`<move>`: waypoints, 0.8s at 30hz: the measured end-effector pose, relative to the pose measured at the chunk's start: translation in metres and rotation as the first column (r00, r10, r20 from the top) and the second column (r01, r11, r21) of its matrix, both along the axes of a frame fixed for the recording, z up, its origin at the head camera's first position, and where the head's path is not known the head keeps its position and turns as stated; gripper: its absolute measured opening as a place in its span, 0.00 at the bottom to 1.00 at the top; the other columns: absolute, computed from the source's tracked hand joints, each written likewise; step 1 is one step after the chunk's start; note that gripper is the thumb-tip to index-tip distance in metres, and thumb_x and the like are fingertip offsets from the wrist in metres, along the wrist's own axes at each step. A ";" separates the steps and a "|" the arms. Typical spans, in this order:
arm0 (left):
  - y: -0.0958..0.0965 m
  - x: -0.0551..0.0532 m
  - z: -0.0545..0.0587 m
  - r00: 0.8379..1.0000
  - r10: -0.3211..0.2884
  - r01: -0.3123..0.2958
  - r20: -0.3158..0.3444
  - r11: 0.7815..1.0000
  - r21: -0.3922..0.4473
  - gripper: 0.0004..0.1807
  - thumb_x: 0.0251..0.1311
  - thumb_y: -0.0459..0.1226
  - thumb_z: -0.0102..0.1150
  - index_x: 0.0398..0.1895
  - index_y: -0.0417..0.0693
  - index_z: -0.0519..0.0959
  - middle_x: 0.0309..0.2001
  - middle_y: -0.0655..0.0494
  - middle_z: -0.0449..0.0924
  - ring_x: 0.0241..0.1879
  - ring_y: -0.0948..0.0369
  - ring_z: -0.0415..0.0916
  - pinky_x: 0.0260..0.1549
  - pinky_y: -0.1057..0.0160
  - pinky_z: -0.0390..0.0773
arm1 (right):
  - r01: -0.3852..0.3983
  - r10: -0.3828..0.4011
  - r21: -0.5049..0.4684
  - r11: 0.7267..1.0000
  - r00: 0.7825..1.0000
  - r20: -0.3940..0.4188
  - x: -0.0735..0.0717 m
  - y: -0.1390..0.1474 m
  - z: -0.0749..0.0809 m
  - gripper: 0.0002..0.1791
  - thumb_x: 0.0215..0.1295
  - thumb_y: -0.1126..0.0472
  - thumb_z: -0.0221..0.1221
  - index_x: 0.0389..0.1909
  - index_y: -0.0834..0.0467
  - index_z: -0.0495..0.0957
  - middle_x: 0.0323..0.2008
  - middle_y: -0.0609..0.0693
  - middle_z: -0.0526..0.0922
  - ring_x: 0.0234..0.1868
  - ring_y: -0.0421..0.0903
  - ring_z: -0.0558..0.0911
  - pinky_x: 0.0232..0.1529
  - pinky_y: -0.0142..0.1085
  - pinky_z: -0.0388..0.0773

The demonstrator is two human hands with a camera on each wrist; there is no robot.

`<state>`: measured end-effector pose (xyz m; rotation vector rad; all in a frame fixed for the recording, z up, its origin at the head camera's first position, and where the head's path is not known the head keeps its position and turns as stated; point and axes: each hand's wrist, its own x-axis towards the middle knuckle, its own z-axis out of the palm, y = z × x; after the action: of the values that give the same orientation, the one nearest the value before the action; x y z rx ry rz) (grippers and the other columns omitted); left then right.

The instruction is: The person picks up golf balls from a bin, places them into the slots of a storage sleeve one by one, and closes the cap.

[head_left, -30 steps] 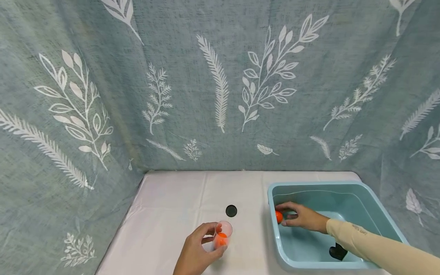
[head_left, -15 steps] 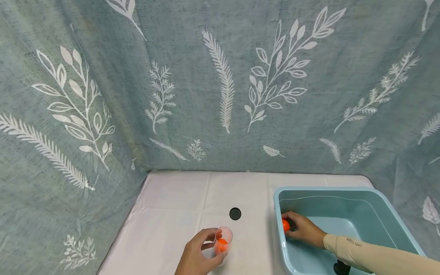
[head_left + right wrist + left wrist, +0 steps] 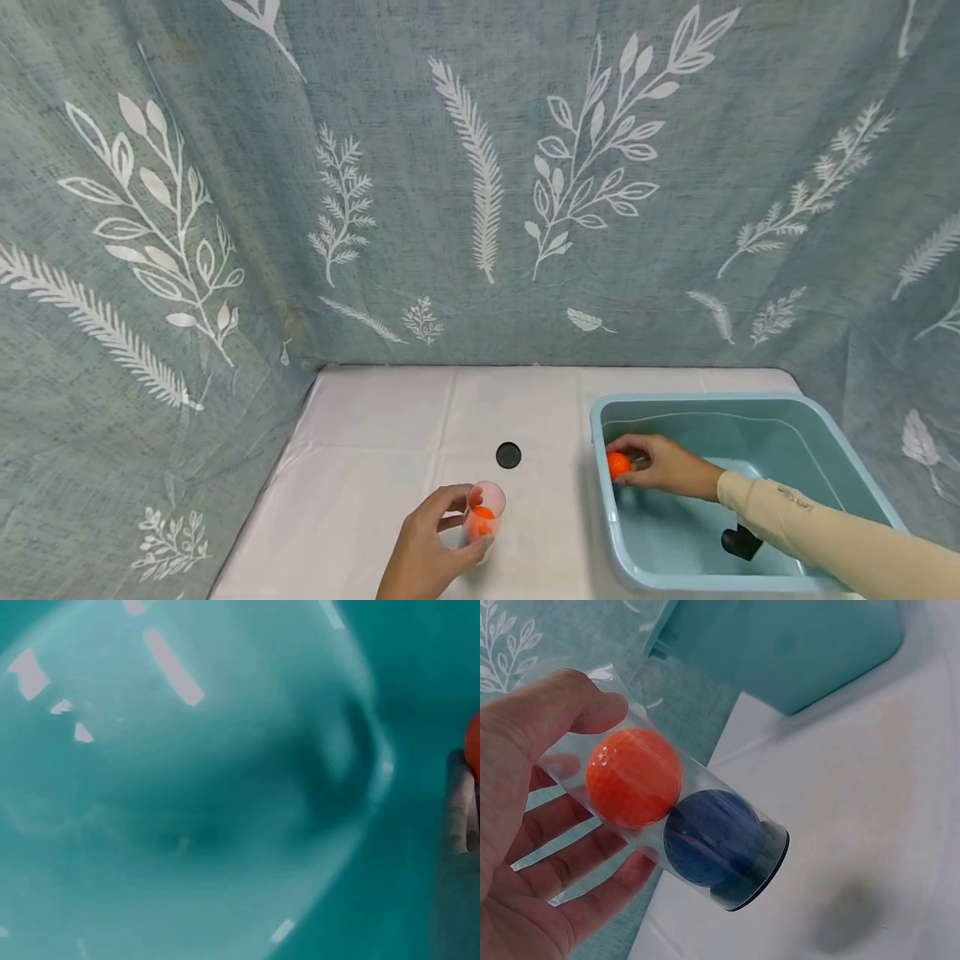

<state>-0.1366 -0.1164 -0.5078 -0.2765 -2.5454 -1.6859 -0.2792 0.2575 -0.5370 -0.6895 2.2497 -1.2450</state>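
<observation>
My left hand (image 3: 435,537) grips a clear plastic tube (image 3: 694,772) above the white table. Inside the tube, an orange golf ball (image 3: 634,778) sits against a dark blue ball (image 3: 712,838), which is nearest the tube's black-rimmed end. In the head view the tube's other end faces up and looks uncapped. Within the blue-green bin (image 3: 750,581), my right hand (image 3: 671,467) pinches another orange ball (image 3: 618,465) close to the left wall. Only slivers of that ball and hand show at the right wrist view's edge.
A black round cap (image 3: 508,455) lies on the white table (image 3: 382,450) beyond the tube. Under the right sleeve (image 3: 817,521), a partly hidden black object (image 3: 741,542) rests on the bin's floor. Patterned green-grey cloth (image 3: 405,208) hangs behind and at both sides.
My right fingers have closed on the orange ball and shifted it slightly off the bin's left wall. The left hand holds the tube as before. The head view has swayed a little.
</observation>
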 end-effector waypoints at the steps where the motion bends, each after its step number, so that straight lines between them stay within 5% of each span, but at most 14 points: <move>1: 0.000 0.001 0.000 1.000 0.002 -0.002 -0.005 1.000 0.002 0.25 0.51 0.39 0.78 0.54 0.53 0.80 0.48 0.61 0.82 0.47 0.60 0.79 0.48 0.65 0.84 | -0.002 0.002 -0.008 1.000 1.000 -0.006 0.000 0.001 0.006 0.25 0.66 0.56 0.68 0.59 0.63 0.76 0.50 0.52 0.82 0.47 0.46 0.81 0.48 0.31 0.83; 17: -0.002 0.010 0.009 0.999 0.002 -0.001 -0.040 1.000 0.025 0.26 0.48 0.37 0.80 0.52 0.60 0.81 0.46 0.66 0.82 0.46 0.63 0.78 0.48 0.65 0.84 | 0.092 -0.098 -0.142 0.986 0.995 -0.032 0.023 0.003 0.066 0.26 0.69 0.57 0.65 0.65 0.60 0.73 0.59 0.58 0.77 0.54 0.48 0.82 0.52 0.36 0.83; 24: 0.002 0.012 0.014 1.000 0.012 -0.010 -0.029 0.998 0.059 0.27 0.49 0.36 0.79 0.54 0.58 0.80 0.49 0.67 0.81 0.48 0.62 0.79 0.49 0.67 0.83 | 0.194 -0.211 -0.239 0.951 0.977 -0.043 0.039 -0.009 0.110 0.27 0.70 0.54 0.64 0.67 0.58 0.73 0.62 0.55 0.76 0.57 0.51 0.81 0.56 0.46 0.82</move>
<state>-0.1246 -0.1141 -0.4938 -0.2804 -2.4676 -1.7362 -0.2398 0.2482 -0.4275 -0.6032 2.2979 -1.6289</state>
